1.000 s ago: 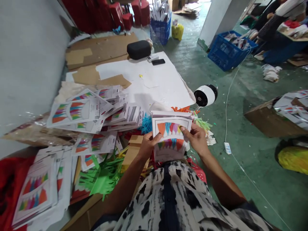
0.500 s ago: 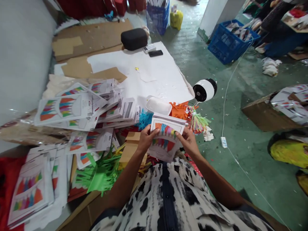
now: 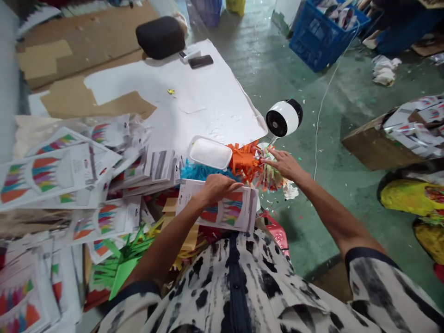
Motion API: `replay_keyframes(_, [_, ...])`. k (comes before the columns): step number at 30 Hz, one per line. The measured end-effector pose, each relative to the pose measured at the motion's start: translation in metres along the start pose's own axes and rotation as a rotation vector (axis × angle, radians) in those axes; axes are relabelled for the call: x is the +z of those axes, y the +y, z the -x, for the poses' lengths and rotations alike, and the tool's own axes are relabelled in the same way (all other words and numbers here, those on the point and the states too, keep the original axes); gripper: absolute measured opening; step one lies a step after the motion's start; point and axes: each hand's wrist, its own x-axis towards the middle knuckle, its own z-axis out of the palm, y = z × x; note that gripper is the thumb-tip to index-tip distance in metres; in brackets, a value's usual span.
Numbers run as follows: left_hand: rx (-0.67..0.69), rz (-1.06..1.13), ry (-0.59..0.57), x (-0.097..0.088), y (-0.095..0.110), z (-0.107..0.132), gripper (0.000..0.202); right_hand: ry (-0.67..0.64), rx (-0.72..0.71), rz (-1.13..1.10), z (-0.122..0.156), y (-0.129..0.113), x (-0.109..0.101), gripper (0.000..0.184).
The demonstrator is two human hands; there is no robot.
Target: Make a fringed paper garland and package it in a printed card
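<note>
My left hand (image 3: 219, 188) is closed over the upper edge of a white printed card packet (image 3: 239, 210), which shows coloured tassels and lies sideways in front of my shirt. Stretched out to the right, my right hand (image 3: 282, 163) has its fingers apart, at a bundle of thin multicoloured paper strips (image 3: 268, 178); whether the fingertips touch the strips I cannot tell. Left of that bundle lie orange fringed paper (image 3: 244, 159) and blue fringed paper (image 3: 194, 172). A shallow white plastic tray (image 3: 211, 154) sits just beyond the packet.
More printed packets (image 3: 45, 175) are piled at the left, above green paper fringe (image 3: 126, 273). A black case (image 3: 160, 37) and a phone (image 3: 201, 61) rest on the white sheet (image 3: 215, 101). A white-and-black round device (image 3: 284, 118) stands at its right edge. Blue crate (image 3: 324, 34) and carton (image 3: 378, 143) stand on the floor.
My right hand has let go of the packet and moved up and right to the strips. The packet, now in my left hand alone, has been turned sideways. The camera view has shifted.
</note>
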Motion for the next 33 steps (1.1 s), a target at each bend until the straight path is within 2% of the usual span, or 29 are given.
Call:
replay_keyframes(4, [0.083,0.019,-0.062,0.036,0.002,-0.044,0.053,-0.217,-0.271,0.2,-0.025,0.035,0.011,0.048])
replay_keyframes(7, [0.104,0.047,-0.066,0.052,-0.004,-0.067,0.039,-0.235,-0.308,0.124,-0.028,0.046,0.024,0.036])
replay_keyframes(10, [0.056,0.06,-0.007,0.064,-0.006,-0.073,0.016,-0.218,-0.324,-0.019,-0.024,0.051,0.025,0.028])
replay_keyframes(12, [-0.056,0.04,0.075,0.073,0.003,-0.064,0.022,-0.192,-0.317,-0.107,-0.018,0.053,0.016,0.027])
replay_keyframes(15, [-0.226,0.004,0.145,0.092,0.033,-0.043,0.028,-0.14,-0.202,-0.259,-0.002,0.053,-0.008,0.026])
replay_keyframes(18, [-0.292,-0.009,0.131,0.116,0.071,-0.027,0.033,-0.02,0.08,-0.463,0.03,0.044,-0.03,0.018])
replay_keyframes(20, [-0.334,-0.024,0.096,0.132,0.089,-0.025,0.04,0.075,0.227,-0.535,0.057,0.03,-0.029,0.019])
replay_keyframes(22, [-0.369,-0.04,0.062,0.143,0.099,-0.028,0.042,0.149,0.304,-0.566,0.081,0.007,-0.011,0.031])
replay_keyframes(24, [-0.39,-0.051,0.033,0.15,0.1,-0.033,0.041,0.218,0.379,-0.637,0.098,-0.023,0.022,0.036])
replay_keyframes(27, [-0.39,-0.051,-0.024,0.153,0.093,-0.036,0.033,0.273,0.451,-0.777,0.105,-0.069,0.08,0.046])
replay_keyframes(29, [-0.361,-0.042,-0.071,0.154,0.087,-0.034,0.024,0.288,0.468,-0.85,0.102,-0.093,0.112,0.05])
replay_keyframes(31, [-0.32,-0.032,-0.113,0.153,0.083,-0.03,0.018,0.301,0.479,-0.894,0.101,-0.107,0.132,0.049])
replay_keyframes(33, [-0.277,-0.02,-0.128,0.15,0.082,-0.025,0.017,0.307,0.486,-0.918,0.104,-0.112,0.143,0.043])
